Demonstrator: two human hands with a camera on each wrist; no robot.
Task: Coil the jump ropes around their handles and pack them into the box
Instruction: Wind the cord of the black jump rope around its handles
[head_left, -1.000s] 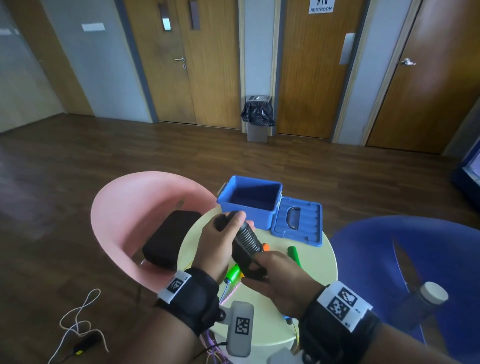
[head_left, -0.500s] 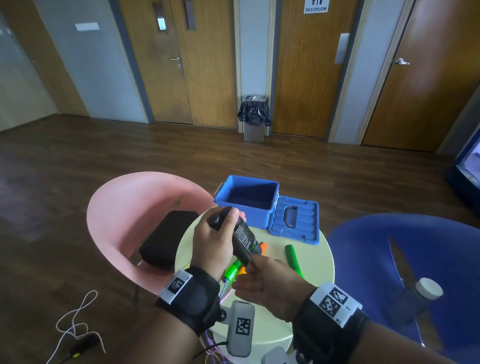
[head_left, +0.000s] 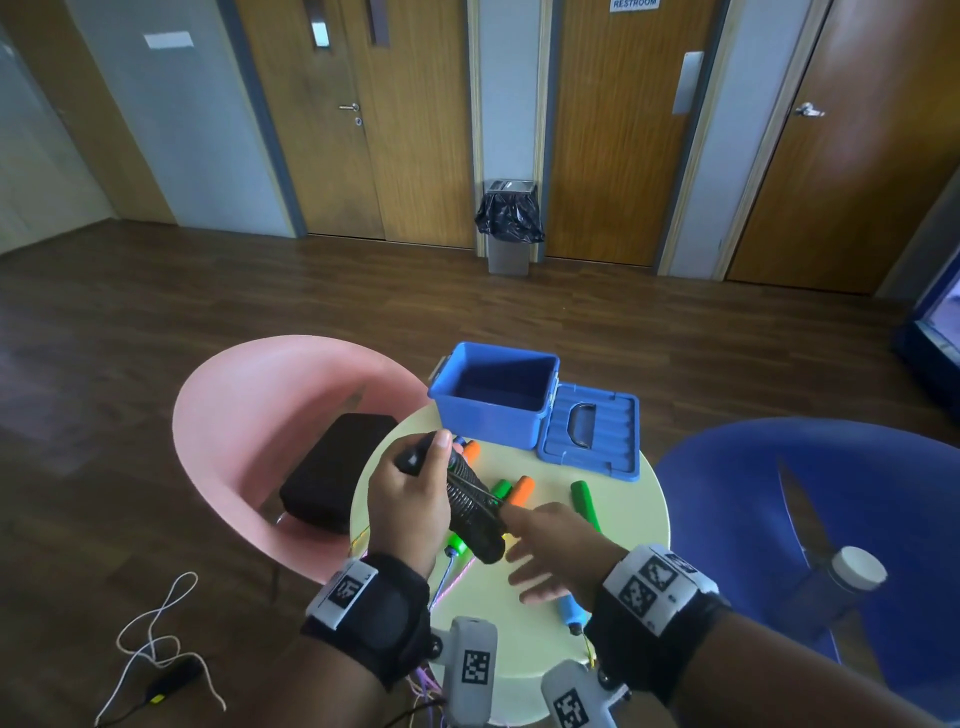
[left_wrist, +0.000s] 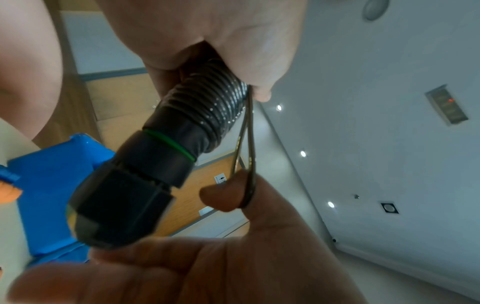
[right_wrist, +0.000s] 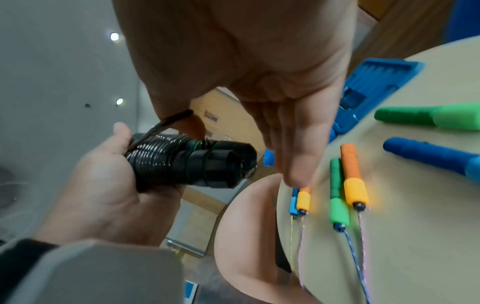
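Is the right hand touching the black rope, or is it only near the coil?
Touching. The left wrist view shows a loop of the black rope hooked over a fingertip of the right hand; the left hand holds the coiled handles.

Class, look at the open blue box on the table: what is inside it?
The blue box shows only bare blue walls and floor inside; no rope is packed. Its near wall hides the front strip of the floor.

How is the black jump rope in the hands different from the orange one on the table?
The black jump rope is held in the left hand, off the table; the orange jump rope lies on the table. The black one's cord is coiled round its handles; the orange one's pink cord trails loose. Both have two handles.
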